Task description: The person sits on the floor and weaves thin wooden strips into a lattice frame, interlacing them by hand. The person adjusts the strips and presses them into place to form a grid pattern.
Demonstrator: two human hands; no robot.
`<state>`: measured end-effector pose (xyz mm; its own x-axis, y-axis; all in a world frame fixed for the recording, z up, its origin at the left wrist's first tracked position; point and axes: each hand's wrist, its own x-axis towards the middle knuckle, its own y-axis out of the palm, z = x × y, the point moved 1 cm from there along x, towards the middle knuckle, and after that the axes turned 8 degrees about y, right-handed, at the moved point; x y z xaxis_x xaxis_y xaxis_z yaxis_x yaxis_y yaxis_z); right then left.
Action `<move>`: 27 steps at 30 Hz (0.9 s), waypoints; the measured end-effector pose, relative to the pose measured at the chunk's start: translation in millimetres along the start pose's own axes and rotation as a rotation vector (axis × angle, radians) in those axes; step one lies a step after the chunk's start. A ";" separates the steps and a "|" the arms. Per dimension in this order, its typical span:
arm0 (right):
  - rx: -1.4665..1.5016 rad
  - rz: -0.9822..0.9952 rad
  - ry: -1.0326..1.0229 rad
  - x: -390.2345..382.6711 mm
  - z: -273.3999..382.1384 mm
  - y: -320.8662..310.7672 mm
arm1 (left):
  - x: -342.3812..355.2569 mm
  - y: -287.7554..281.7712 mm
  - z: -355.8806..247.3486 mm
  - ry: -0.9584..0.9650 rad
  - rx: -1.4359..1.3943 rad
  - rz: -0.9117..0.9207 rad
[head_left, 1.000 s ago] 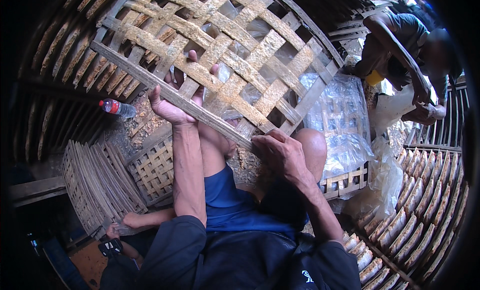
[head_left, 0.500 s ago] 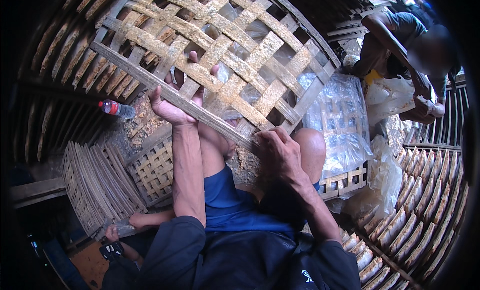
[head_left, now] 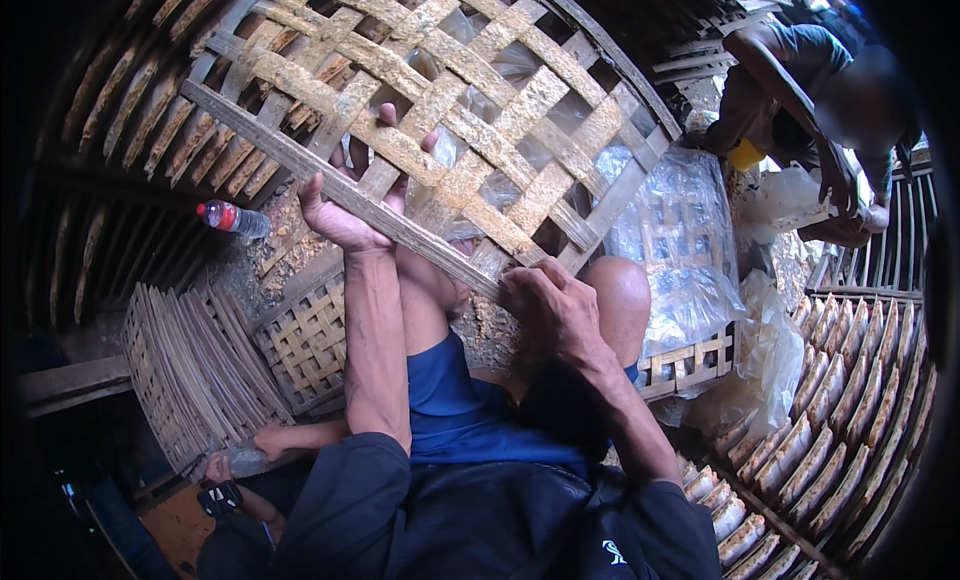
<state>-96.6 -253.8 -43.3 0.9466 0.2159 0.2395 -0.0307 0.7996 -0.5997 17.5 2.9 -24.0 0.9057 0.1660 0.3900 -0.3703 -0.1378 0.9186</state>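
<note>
A square woven bamboo tray (head_left: 480, 120), its slats crusted with pale crumbly residue, is held tilted in front of me. My left hand (head_left: 355, 210) grips its lower wooden edge from underneath, fingertips showing through the lattice. Near the lower right corner, my right hand (head_left: 553, 310) has curled fingers on the same frame edge. Clear plastic shows through the gaps. Beyond my knee, plastic sheeting (head_left: 670, 240) covers another lattice tray (head_left: 680, 360).
A red-labelled bottle (head_left: 232, 219) lies at left near stacked trays (head_left: 205, 350) and a loose lattice tray (head_left: 305, 340). Another person's arm (head_left: 300, 435) reaches in at lower left. A bent co-worker (head_left: 800, 100) handles plastic at upper right. Rows of crusted trays (head_left: 840, 400) stand at lower right.
The co-worker at upper right has bent their head and shifted the plastic in their hands. My right hand has shifted slightly on the frame; the tray is nearly still.
</note>
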 end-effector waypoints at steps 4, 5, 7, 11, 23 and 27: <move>0.044 -0.022 -0.028 0.6 0.5 -3.0 | -0.4 -0.2 -0.9 -0.025 0.056 0.055; 0.044 -0.008 -0.037 1.5 0.7 -3.2 | -0.5 -0.4 -1.0 -0.025 0.054 0.046; 0.046 0.017 -0.045 3.4 1.0 -2.9 | -0.4 -0.5 -1.4 -0.027 0.055 0.049; -0.009 0.071 -0.028 4.4 0.6 0.2 | 0.1 -0.2 -1.9 -0.034 0.068 0.029; 0.030 0.000 -0.022 2.0 -7.6 2.9 | -0.8 4.4 0.5 0.001 0.089 -0.019; -0.030 0.016 -0.073 3.7 -6.2 7.3 | 0.7 3.9 -0.4 -0.034 0.114 0.057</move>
<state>-91.3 -250.6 -51.5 0.9201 0.2698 0.2839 -0.0352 0.7789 -0.6262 16.5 2.9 -20.1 0.8909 0.1214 0.4376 -0.3977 -0.2564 0.8810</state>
